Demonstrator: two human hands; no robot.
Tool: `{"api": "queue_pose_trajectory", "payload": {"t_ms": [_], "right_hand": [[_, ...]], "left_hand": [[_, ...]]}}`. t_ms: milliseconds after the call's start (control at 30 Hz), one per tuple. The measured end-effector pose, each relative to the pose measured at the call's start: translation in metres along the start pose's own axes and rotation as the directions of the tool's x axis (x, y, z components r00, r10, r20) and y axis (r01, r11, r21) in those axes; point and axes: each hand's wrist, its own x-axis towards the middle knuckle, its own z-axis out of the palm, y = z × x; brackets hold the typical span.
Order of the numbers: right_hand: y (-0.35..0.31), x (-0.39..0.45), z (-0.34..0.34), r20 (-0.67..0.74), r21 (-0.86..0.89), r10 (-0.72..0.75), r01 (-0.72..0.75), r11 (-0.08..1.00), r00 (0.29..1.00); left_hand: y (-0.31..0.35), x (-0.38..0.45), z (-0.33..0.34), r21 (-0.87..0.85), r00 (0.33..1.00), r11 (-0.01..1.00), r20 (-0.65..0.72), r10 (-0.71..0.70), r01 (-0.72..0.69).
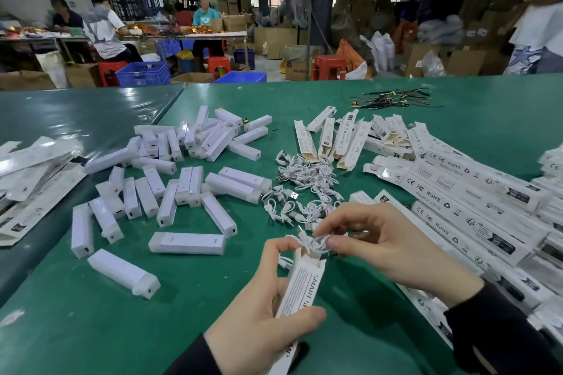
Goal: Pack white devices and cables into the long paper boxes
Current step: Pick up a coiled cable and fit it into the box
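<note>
The person at the green table (365, 329) holds one long paper box (300, 286) in the left hand (262, 323), fingers and thumb curled round it, its open end tilted up and away from them. The right hand (384, 243) pinches a coiled white cable (318, 243) between thumb and fingertips, right at the mouth of the box, so the cable touches or just enters the opening; I cannot tell how far in it sits. Whether a device is already inside is hidden. This looks like the cable-loading step for this box. Next, I judge, the coil must be pushed down past the flaps without springing loose, then the end flap tucked shut, which needs the left hand to steady the box while the right frees itself. More cables (304, 189) lie in a loose heap just beyond the hands, near the middle of the table. The white devices (170, 179) are scattered to the left of that heap. Open empty boxes (338, 140) lie farther back, and closed boxes (475, 207) are stacked in rows on the right. Flat packaging (33, 179) lies at the far left edge, and a bundle of dark wires (390, 99) sits well apart at the back.
</note>
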Motion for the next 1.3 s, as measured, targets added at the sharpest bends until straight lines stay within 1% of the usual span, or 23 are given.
{"api": "queue_pose_trajectory", "payload": {"t_ms": [100, 167, 233, 300, 367, 433, 500, 600, 667, 800, 867, 1000, 1033, 1067, 1133, 1200, 1233, 1300], "right_hand": [[0.000, 0.000, 0.003, -0.044, 0.002, -0.004, 0.004, 1.000, 0.999], [-0.002, 0.000, 0.004, -0.080, -0.003, -0.058, 0.058, 0.998, 0.995], [-0.004, -0.001, 0.005, -0.088, -0.051, -0.123, 0.119, 0.992, 0.989], [-0.004, -0.001, 0.006, -0.041, -0.103, -0.145, 0.140, 0.985, 0.989], [-0.003, -0.002, 0.006, 0.003, -0.152, -0.126, 0.125, 0.980, 0.992], [-0.002, -0.002, 0.003, 0.036, -0.168, -0.099, 0.103, 0.980, 0.994], [-0.002, -0.004, -0.001, 0.085, -0.177, -0.061, 0.075, 0.981, 0.995], [-0.003, -0.006, -0.005, 0.201, -0.220, 0.036, 0.009, 0.975, 0.979], [-0.004, -0.005, -0.004, 0.239, -0.192, 0.072, -0.026, 0.981, 0.968], [-0.005, -0.002, -0.001, 0.195, 0.051, 0.120, -0.132, 0.990, 0.974], [-0.003, -0.001, 0.000, 0.170, 0.084, 0.140, -0.156, 0.984, 0.975], [-0.004, -0.002, 0.005, 0.231, 0.135, 0.154, -0.188, 0.973, 0.961], [-0.005, -0.002, 0.007, 0.226, 0.158, 0.160, -0.198, 0.967, 0.961], [-0.005, -0.001, 0.010, 0.192, 0.190, 0.168, -0.204, 0.960, 0.967], [-0.004, 0.001, 0.018, 0.040, 0.228, 0.200, -0.203, 0.952, 0.979], [-0.003, 0.003, 0.024, -0.094, 0.218, 0.195, -0.171, 0.961, 0.976], [-0.003, 0.003, 0.026, -0.109, 0.227, 0.178, -0.150, 0.962, 0.978], [-0.005, 0.001, 0.028, -0.042, 0.226, 0.144, -0.131, 0.965, 0.989]], "left_hand": [[0.000, -0.001, -0.001, 0.030, 1.000, 1.000, -0.006, 0.002, -0.002], [0.000, 0.000, -0.001, 0.028, 1.000, 1.000, -0.004, 0.001, -0.001], [-0.001, 0.000, 0.000, 0.016, 1.000, 1.000, 0.007, -0.003, 0.003], [-0.001, 0.000, 0.000, 0.011, 1.000, 1.000, -0.008, -0.008, 0.008], [-0.002, 0.000, 0.001, 0.020, 1.000, 1.000, -0.022, -0.009, 0.009], [-0.002, 0.001, 0.002, 0.050, 1.000, 0.999, -0.003, -0.011, 0.011], [-0.002, 0.001, 0.003, 0.095, 0.999, 0.995, 0.029, -0.016, 0.013], [-0.001, 0.001, 0.005, 0.150, 0.998, 0.988, 0.059, -0.028, 0.019], [0.000, 0.001, 0.005, 0.167, 0.998, 0.986, 0.061, -0.030, 0.019], [0.002, 0.001, 0.004, 0.168, 0.999, 0.986, 0.045, -0.007, -0.001], [0.002, 0.002, 0.004, 0.158, 1.000, 0.987, 0.022, 0.008, -0.011], [0.000, 0.002, 0.003, 0.131, 0.999, 0.991, -0.016, 0.041, -0.038], [-0.001, 0.002, 0.003, 0.131, 0.998, 0.990, -0.032, 0.051, -0.046], [-0.002, 0.003, 0.003, 0.127, 0.997, 0.990, -0.052, 0.062, -0.055], [-0.004, 0.003, 0.002, 0.090, 0.991, 0.994, -0.108, 0.077, -0.068], [-0.006, 0.003, 0.001, 0.051, 0.985, 0.996, -0.149, 0.081, -0.075], [-0.006, 0.003, 0.001, 0.044, 0.984, 0.996, -0.156, 0.087, -0.081], [-0.006, 0.004, 0.002, 0.044, 0.981, 0.994, -0.161, 0.109, -0.103]]}}
